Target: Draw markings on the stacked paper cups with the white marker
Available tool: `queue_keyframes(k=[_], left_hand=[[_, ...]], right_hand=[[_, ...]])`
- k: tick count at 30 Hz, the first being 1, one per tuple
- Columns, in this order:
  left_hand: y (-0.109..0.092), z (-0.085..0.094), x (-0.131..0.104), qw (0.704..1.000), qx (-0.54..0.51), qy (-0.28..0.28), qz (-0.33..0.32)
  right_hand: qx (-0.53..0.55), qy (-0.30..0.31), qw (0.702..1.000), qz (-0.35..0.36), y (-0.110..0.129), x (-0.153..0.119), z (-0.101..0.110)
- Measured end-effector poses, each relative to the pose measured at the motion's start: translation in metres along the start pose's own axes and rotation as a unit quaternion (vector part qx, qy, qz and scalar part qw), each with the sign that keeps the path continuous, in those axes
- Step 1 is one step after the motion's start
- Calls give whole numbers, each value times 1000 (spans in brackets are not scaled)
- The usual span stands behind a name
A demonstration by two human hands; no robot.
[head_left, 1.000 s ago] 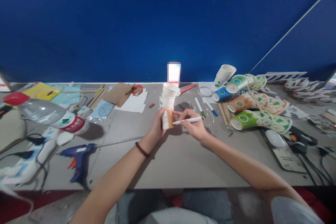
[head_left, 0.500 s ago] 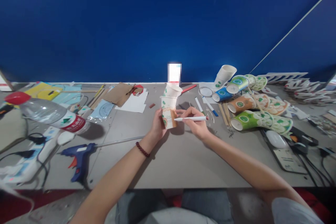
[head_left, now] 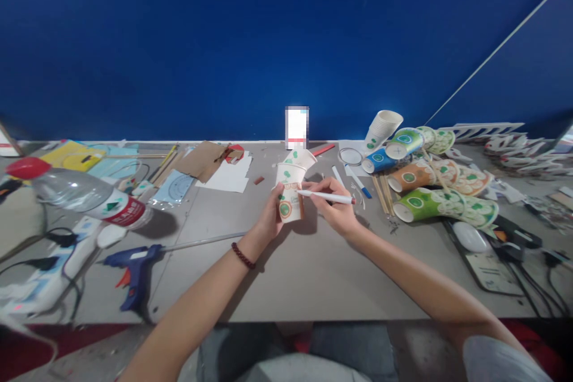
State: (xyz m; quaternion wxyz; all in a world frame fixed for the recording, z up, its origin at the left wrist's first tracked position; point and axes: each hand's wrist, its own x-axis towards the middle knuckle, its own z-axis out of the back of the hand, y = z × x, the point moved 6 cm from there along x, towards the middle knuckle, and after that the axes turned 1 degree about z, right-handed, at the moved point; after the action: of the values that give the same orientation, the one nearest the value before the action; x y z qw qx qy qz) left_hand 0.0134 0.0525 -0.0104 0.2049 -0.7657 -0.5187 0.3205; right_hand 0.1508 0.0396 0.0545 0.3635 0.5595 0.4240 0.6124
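Note:
My left hand [head_left: 267,213] is closed around the side of a white paper cup [head_left: 292,210] with brown and green prints, which points down and towards me. It joins another white cup [head_left: 290,172] at its far end, and a further cup tilts off to the right beyond that. Between the fingers of my right hand [head_left: 336,210] lies a white marker [head_left: 330,196], held like a pen. Its tip is at the right side of the printed cup; whether it touches the surface I cannot tell.
On the right lie painted joined cups [head_left: 416,206], a stack of white cups [head_left: 382,130], wooden sticks [head_left: 382,196] and a phone [head_left: 495,274]. To the left are a blue glue gun [head_left: 136,259], a water bottle [head_left: 85,194], a power strip [head_left: 54,274] and cardboard [head_left: 201,160].
The cup has turned in my left hand, so its white printed side faces me and the brown patch has shifted right. The far cup leans further right. The marker tip has risen slightly.

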Motion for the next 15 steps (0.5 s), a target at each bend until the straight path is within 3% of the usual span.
queue_keyframes(k=[15], left_hand=[[-1,4,-1,999,11,-30,9]], right_hand=[[-59,8,997,-46,-11,2,1]])
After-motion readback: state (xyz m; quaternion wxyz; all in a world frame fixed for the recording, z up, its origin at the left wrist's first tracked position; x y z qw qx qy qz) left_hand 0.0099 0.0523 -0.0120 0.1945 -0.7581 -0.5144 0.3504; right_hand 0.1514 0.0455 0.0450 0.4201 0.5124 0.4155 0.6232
